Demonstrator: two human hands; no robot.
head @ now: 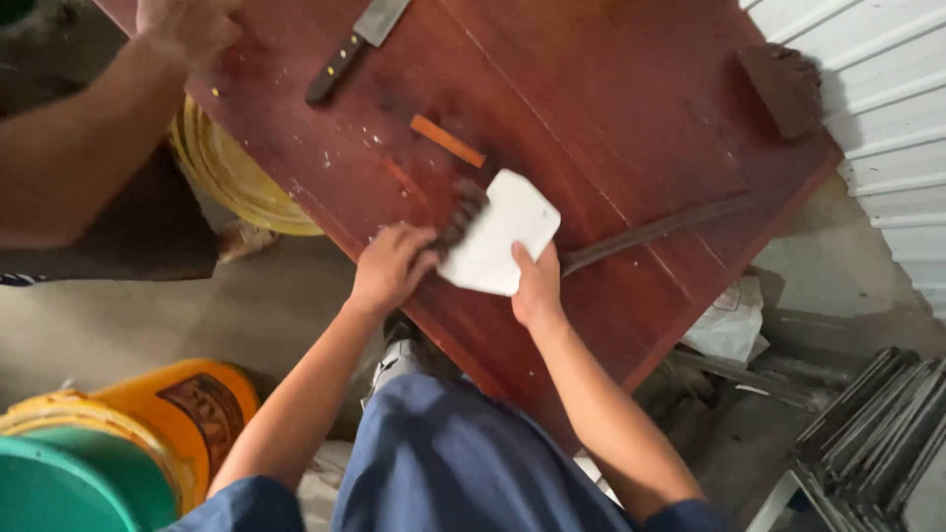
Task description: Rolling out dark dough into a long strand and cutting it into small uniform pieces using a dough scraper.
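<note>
Left hand (389, 266) closed around a dark brush (461, 212), bristles touching the near edge of a white flat piece (501, 232). Right hand (537, 288) pinches that piece's lower edge. Both rest on a red-brown board (611, 108). Orange strip (446, 140) just beyond the brush; knife (355, 44) farther off. Another person's hand (182, 25) at the board's far corner.

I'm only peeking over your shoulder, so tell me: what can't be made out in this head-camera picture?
- Dark bristly brush in the left hand: its handle is hidden by the fingers.
- White rounded flat piece under the right hand: blurred, material unclear.
- Dark-handled knife on the red-brown wooden table: blade cut off by the top edge.
- Another person's arm: cut off at the left edge.
</note>
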